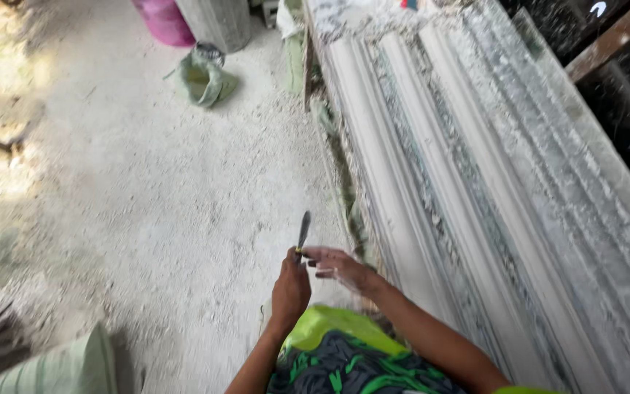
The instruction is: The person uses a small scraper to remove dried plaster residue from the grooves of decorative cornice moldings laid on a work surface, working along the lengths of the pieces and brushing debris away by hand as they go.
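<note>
Long bench (607, 219) at right, carrying white moulded plaster strips (402, 168) lengthwise, crumbs between. Dusty white floor (147, 204) left; green sack (204, 80) and pink tub (163, 20) far off. Left hand (291, 288), grip closed round handle of narrow blade (304, 230), tip up, just beside bench edge. Right hand (338, 266), fingers loosely spread, touching blade handle.

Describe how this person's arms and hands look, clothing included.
Both arms are bare to the frame edge, no sleeves showing. The left hand and right hand wear no gloves; pale dust coats the right fingers. A yellow-green and black patterned garment shows below.
</note>
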The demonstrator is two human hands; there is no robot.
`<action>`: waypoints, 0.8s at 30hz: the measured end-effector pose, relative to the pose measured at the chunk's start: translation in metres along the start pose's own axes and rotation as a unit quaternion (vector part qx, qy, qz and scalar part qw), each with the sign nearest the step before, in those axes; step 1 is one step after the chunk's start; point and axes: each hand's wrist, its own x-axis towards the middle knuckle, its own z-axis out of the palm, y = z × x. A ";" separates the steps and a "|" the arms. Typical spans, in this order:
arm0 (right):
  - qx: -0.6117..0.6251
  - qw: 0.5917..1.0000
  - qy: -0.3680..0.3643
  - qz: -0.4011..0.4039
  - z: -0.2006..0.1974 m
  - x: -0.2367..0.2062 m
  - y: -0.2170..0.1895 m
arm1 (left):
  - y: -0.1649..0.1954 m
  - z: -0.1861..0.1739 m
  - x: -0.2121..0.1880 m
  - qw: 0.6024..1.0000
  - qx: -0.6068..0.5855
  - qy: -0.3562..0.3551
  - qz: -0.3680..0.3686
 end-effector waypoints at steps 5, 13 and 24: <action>-0.038 0.994 0.105 0.005 -0.057 0.022 -0.042 | -0.036 0.038 0.102 0.990 -0.042 -0.060 -0.120; 0.074 0.952 0.293 0.053 -0.145 0.084 -0.070 | -0.059 0.093 0.297 0.945 -0.116 -0.173 -0.254; 0.179 0.877 0.445 0.005 -0.201 0.150 -0.126 | -0.046 0.158 0.500 0.795 -0.300 -0.346 -0.399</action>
